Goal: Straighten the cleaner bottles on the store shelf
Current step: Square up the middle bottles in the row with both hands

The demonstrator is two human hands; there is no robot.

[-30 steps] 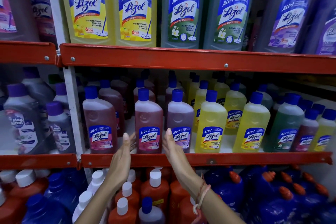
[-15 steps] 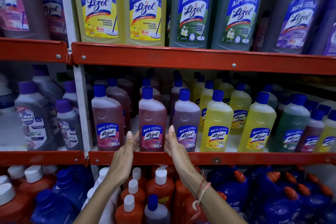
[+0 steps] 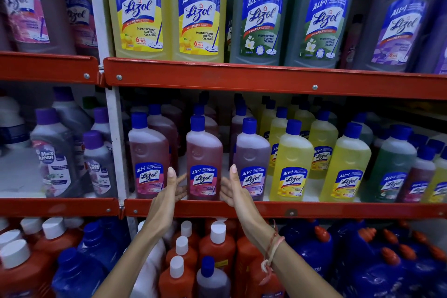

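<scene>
A pink Lizol cleaner bottle (image 3: 203, 152) with a blue cap stands upright at the front of the middle shelf (image 3: 314, 209). My left hand (image 3: 169, 191) is just left of its base, fingers spread, thumb up. My right hand (image 3: 235, 191) is just right of its base, also spread. The fingertips reach toward the bottle's lower sides; neither hand grips it. Another pink bottle (image 3: 148, 155) stands to the left, and a purple one (image 3: 252, 157) to the right.
Yellow bottles (image 3: 292, 162) and green and other bottles fill the shelf's right side. Large Lizol bottles (image 3: 140, 9) line the upper shelf. Orange bottles (image 3: 216, 247) and blue jugs (image 3: 377, 266) sit below. A white upright post (image 3: 116, 143) divides the bays; Max Kleen bottles (image 3: 54, 155) stand left.
Both hands stay at the sides of the pink bottle's base. The view has shifted slightly, so the shelves appear a little further right and lower.
</scene>
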